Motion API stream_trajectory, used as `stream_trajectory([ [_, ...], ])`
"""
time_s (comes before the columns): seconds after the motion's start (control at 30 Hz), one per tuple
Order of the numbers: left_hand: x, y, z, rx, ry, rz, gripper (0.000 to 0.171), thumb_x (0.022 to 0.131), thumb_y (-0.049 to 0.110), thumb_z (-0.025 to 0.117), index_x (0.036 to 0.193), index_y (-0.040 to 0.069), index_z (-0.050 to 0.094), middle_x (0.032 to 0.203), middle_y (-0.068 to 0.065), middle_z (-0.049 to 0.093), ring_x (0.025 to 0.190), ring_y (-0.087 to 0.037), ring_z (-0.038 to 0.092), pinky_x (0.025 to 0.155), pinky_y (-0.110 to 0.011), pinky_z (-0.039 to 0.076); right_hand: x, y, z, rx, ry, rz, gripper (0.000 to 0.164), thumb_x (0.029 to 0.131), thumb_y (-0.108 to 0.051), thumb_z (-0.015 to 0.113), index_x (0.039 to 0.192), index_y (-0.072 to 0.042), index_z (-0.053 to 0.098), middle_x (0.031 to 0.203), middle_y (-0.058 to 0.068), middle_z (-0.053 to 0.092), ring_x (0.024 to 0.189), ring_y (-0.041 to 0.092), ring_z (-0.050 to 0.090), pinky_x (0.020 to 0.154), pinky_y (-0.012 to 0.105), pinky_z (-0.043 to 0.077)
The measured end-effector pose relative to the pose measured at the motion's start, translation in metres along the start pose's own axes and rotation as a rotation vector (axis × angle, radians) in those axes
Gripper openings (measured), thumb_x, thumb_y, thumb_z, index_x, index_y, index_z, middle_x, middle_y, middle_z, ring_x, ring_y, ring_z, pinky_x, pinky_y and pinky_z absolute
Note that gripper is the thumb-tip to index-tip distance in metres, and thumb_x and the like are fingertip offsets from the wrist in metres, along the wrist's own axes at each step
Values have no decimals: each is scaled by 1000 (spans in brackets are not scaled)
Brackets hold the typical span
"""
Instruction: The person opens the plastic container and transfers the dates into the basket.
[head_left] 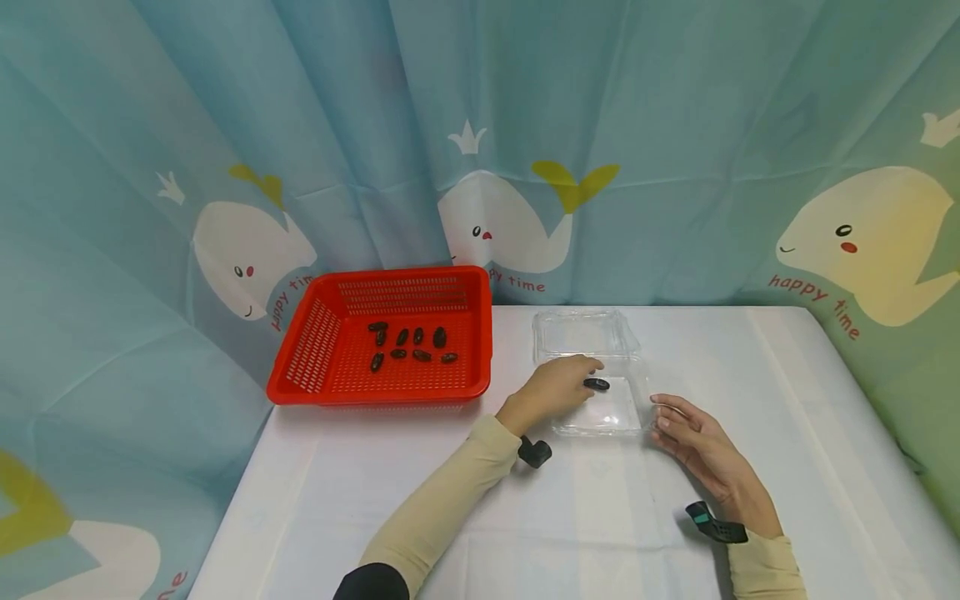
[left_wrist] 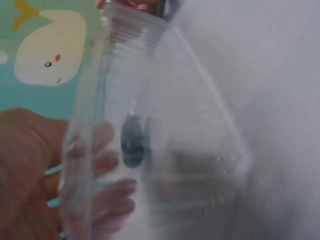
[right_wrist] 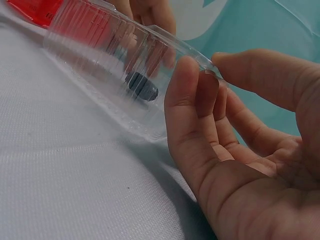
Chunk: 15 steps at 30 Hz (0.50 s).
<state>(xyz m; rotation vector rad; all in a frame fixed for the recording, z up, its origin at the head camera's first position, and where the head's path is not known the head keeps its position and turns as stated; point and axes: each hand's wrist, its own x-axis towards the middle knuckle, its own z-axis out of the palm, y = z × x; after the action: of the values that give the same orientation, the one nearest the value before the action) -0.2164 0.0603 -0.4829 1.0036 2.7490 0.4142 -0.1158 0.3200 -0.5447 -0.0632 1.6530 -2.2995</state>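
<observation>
A clear plastic clamshell box [head_left: 600, 414] lies on the white table with its lid [head_left: 576, 333] folded back. Inside its base is one dark, oval date [head_left: 597, 384]. My left hand [head_left: 558, 385] reaches over the box from the left, fingers parted around the date. Through the clear wall in the left wrist view, the fingertips [left_wrist: 107, 162] appear beside the date, slightly apart from it. At the right side of the box, my right hand [right_wrist: 240, 150] pinches the rim between thumb and fingers.
A red slotted basket [head_left: 300, 350] stands at the table's back left, with several dark dates [head_left: 422, 356] spread on its floor. Behind the white table [head_left: 570, 517] hangs a blue-green curtain [head_left: 675, 100] printed with whales.
</observation>
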Motion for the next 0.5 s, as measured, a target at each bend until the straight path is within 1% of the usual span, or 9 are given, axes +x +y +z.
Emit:
stream_trajectory([
  [0.13, 3, 5, 4, 90, 24, -19, 37, 100, 23, 69, 136, 17, 67, 130, 3, 73, 121, -13, 69, 99, -28, 56, 1, 0, 0, -2, -3, -2, 36, 106, 3, 51, 135, -17, 58, 111, -9, 67, 99, 4, 68, 91, 24, 61],
  [0.23, 4, 8, 8, 130, 57, -33, 25, 98, 24, 71, 123, 18, 73, 118, 4, 76, 108, -12, 72, 85, -27, 59, 1, 1, 0, -10, -2, -3, 36, 106, 3, 51, 135, -17, 58, 110, -9, 67, 99, 4, 68, 91, 24, 61],
  [0.33, 5, 12, 11, 170, 74, -56, 18, 98, 29, 72, 113, 19, 75, 108, 5, 76, 98, -12, 72, 74, -27, 57, 1, 1, 0, -18, 8, 0, 36, 105, 3, 52, 134, -18, 58, 110, -9, 68, 99, 4, 68, 91, 24, 61],
  [0.43, 7, 15, 15, 211, 75, -84, 17, 98, 35, 72, 106, 20, 75, 101, 6, 74, 91, -11, 71, 66, -28, 55, 1, 1, 0, -28, 22, 3, 36, 105, 3, 53, 132, -19, 59, 109, -9, 68, 98, 4, 68, 90, 24, 61],
  [0.5, 7, 17, 18, 227, 79, -105, 19, 98, 37, 72, 105, 20, 76, 99, 5, 74, 88, -12, 71, 64, -28, 55, 1, 1, 0, -31, 26, 6, 36, 105, 3, 53, 132, -20, 60, 109, -9, 68, 98, 4, 68, 90, 24, 61],
])
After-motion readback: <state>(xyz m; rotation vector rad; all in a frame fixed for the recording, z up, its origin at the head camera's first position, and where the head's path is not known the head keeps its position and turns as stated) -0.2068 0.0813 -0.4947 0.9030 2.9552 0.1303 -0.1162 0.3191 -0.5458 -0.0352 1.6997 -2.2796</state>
